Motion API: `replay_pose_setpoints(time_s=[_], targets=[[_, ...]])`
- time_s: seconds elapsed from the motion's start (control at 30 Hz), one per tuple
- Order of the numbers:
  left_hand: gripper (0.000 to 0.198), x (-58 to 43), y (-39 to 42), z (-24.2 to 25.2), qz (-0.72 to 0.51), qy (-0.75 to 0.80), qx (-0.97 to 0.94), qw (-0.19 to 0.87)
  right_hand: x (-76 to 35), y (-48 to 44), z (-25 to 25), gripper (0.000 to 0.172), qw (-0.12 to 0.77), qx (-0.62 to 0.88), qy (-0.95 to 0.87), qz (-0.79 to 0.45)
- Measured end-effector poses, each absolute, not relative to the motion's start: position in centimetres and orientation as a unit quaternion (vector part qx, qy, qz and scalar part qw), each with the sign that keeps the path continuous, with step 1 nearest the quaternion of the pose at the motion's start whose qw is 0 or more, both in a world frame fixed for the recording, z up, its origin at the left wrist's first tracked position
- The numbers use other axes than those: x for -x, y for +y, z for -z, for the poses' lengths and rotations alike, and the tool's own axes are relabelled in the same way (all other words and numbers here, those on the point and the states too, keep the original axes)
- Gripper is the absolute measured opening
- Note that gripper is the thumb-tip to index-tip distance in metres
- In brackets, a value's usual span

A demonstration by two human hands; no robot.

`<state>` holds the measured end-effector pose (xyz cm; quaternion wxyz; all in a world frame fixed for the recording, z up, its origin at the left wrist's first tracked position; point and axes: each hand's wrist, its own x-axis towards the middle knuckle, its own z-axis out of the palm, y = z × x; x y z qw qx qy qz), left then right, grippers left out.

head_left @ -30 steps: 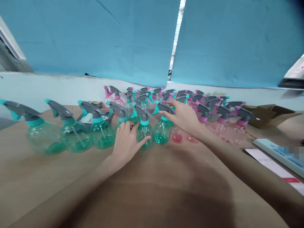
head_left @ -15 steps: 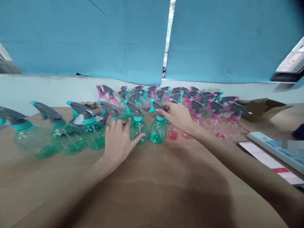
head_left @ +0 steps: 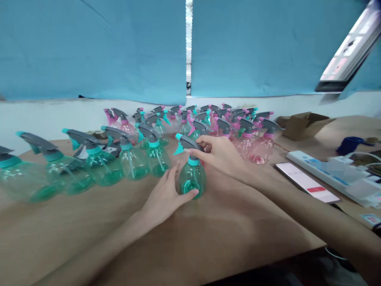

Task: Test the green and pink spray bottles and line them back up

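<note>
A teal spray bottle (head_left: 192, 178) with a grey trigger head stands on the brown table (head_left: 208, 238), pulled out in front of the others. My right hand (head_left: 218, 153) is closed around its trigger head. My left hand (head_left: 165, 196) cups the bottle's lower left side, fingers curled against the body. Behind it stands a row of teal spray bottles (head_left: 98, 167) running to the left, and a cluster of pink spray bottles (head_left: 253, 139) at the back right.
A white power strip (head_left: 321, 169) and a white card with a red mark (head_left: 306, 182) lie at the right. A brown cardboard box (head_left: 300, 123) sits at the back right, a blue object (head_left: 351, 145) beyond it. Blue curtains (head_left: 119, 47) hang behind.
My right hand has taken a teal bottle by its head and drawn it out of the row toward me. My left hand moved from the neighbouring bottle onto this one. The view shifted right.
</note>
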<state>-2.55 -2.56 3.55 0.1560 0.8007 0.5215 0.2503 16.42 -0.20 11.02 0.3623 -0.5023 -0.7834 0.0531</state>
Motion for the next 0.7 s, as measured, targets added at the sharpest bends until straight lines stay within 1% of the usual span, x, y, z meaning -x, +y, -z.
replay_pose_setpoints(time_s=[0.1, 0.2, 0.43, 0.57, 0.7], targets=[[0.082, 1.3, -2.6, -2.5, -0.287, 0.434, -0.827, 0.215, -17.5, -1.0, -10.3, 0.036, 0.395, 0.464, -0.786, -0.101], [0.083, 0.3, -2.9, -1.5, -0.311, 0.434, -0.815, 0.228, -18.4, -1.1, -9.2, 0.039, 0.424, 0.417, -0.791, -0.144], [0.075, -1.8, -2.9, -0.5, -0.326, 0.420, -0.804, 0.265, -19.8, -0.4, -6.8, 0.042, 0.463, 0.342, -0.777, -0.255], [0.067, -3.0, -2.2, -0.4, -0.319, 0.395, -0.812, 0.289, -20.1, 0.4, -6.1, 0.040, 0.483, 0.318, -0.753, -0.313], [0.074, -3.8, -1.4, -0.4, -0.307, 0.381, -0.819, 0.299, -20.4, 1.3, -5.6, 0.034, 0.497, 0.307, -0.745, -0.320]])
